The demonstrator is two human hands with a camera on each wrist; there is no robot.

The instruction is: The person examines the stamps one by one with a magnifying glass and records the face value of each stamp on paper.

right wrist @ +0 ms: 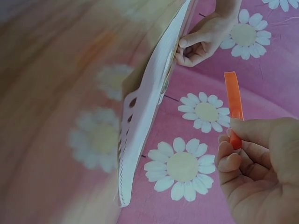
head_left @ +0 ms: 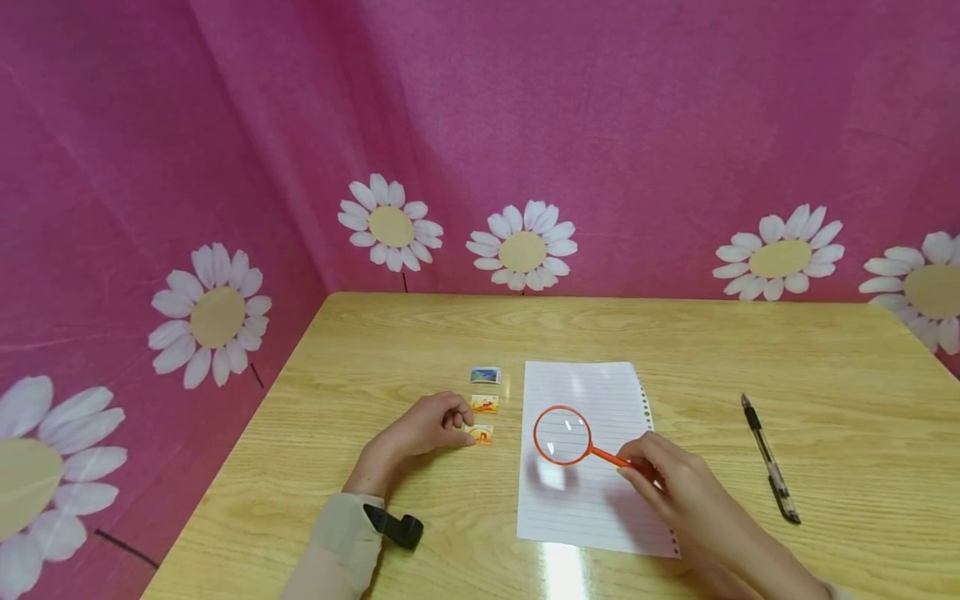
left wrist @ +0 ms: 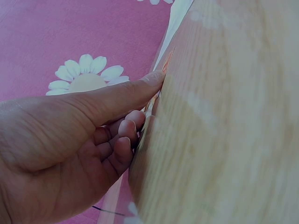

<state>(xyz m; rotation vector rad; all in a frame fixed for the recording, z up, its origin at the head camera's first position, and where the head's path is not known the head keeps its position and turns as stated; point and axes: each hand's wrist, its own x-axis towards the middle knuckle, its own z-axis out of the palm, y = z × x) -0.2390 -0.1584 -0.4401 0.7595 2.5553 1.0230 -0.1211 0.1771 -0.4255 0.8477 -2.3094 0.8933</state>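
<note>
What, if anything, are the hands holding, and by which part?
The right hand holds the orange magnifying glass by its handle. The left hand touches the nearest yellow-orange stamp; whether it grips it cannot be told.

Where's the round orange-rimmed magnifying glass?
In the head view, the magnifying glass is held over the white lined paper, left of the gripping right hand.

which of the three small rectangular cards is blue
The small blue-and-green rectangular card at the far end; the middle card and near card are yellow and red.
</note>
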